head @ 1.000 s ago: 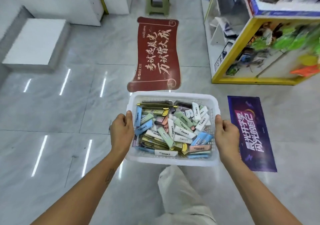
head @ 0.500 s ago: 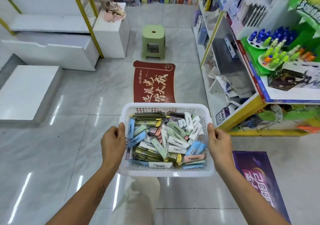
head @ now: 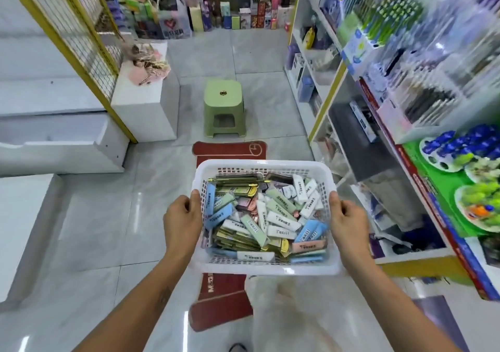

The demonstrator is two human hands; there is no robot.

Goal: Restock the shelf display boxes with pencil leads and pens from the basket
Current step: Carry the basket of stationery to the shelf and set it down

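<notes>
We carried white perforated plastic basket (head: 266, 266) of pencil-lead packs, left hand (head: 181, 220) and right hand (head: 349, 223) gripping rims. View lifted from floor; stocked shelf (head: 405, 124) came alongside, restocking not begun.

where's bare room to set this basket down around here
Bare spots: the green stool top ahead, the white block at left, and floor tiles between block and red mat. The shelves at right are crowded. Both hands grip the basket.
</notes>
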